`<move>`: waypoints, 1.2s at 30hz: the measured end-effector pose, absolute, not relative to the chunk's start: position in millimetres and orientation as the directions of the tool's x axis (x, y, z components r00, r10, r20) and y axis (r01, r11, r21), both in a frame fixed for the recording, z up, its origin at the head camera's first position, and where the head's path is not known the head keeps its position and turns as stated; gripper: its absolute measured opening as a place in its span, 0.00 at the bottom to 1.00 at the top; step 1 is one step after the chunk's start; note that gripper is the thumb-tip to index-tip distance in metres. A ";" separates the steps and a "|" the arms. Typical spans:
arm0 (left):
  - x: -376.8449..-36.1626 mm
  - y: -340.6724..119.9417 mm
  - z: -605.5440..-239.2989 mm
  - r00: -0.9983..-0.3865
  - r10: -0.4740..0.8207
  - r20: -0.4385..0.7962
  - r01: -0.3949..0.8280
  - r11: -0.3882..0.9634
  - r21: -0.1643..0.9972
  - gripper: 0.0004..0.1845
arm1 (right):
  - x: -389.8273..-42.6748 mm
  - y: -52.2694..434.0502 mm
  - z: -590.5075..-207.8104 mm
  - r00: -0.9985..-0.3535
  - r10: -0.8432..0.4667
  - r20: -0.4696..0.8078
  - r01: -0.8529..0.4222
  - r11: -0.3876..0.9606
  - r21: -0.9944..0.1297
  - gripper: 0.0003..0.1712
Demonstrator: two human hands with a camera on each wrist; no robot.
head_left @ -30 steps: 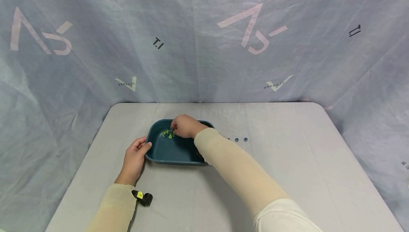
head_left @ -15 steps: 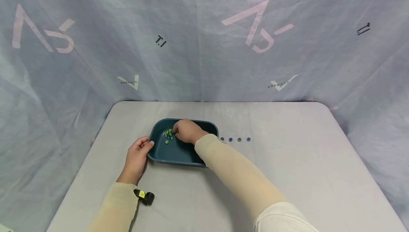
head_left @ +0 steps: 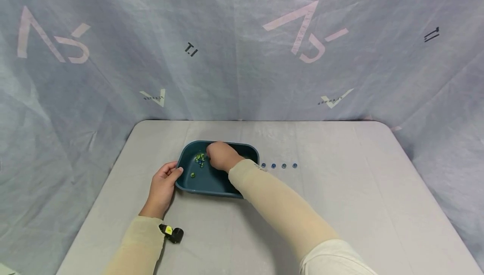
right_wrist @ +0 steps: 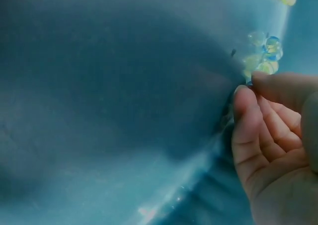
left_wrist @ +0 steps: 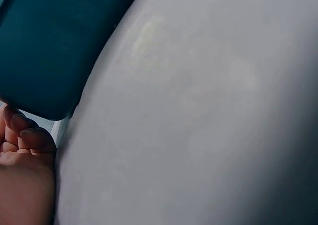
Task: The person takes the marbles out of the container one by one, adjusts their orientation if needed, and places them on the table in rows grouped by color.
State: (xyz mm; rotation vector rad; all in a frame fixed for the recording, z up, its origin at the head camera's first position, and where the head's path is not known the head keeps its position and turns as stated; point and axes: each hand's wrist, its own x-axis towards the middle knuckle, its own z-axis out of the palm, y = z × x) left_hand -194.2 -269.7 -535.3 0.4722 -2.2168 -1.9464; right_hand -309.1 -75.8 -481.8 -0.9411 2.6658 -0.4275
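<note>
Head view, centre of frame: my right hand (head_left: 221, 156) is down inside the teal tub (head_left: 189, 184), fingers curled toward the cluster of green and blue beads (head_left: 199, 157) at the tub's upper left. The right wrist view shows fingertips (right_wrist: 246, 93) drawn together at the edge of the beads (right_wrist: 263, 51); whether one is actually pinched between them I cannot tell, the contact is hidden.

My left hand (head_left: 161, 187) sits at the tub's left rim, thumb on the edge, fingers curled at the outer wall, steadying it. In the left wrist view the fingers (left_wrist: 25, 133) show at lower left against the tub's corner (left_wrist: 49, 46).

Change since half a second ago: the bead cluster has spread. One green bead (head_left: 193, 175) now lies alone lower down on the tub floor, apart from the rest. The right hand has barely shifted. I read that as the fingers stirring through the pile rather than lifting out.

Right of the tub, four blue beads (head_left: 278, 165) sit in a row on the grey table (head_left: 340, 207), unmoved. A small black device (head_left: 172, 233) rides on the left wrist, lower left of frame.
</note>
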 end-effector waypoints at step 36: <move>-192.4 -261.1 -525.8 -0.920 -0.376 -0.109 -0.186 0.174 0.967 0.19 | -281.9 9.4 -392.3 -0.766 -0.637 -0.087 -0.372 0.549 -0.749 0.08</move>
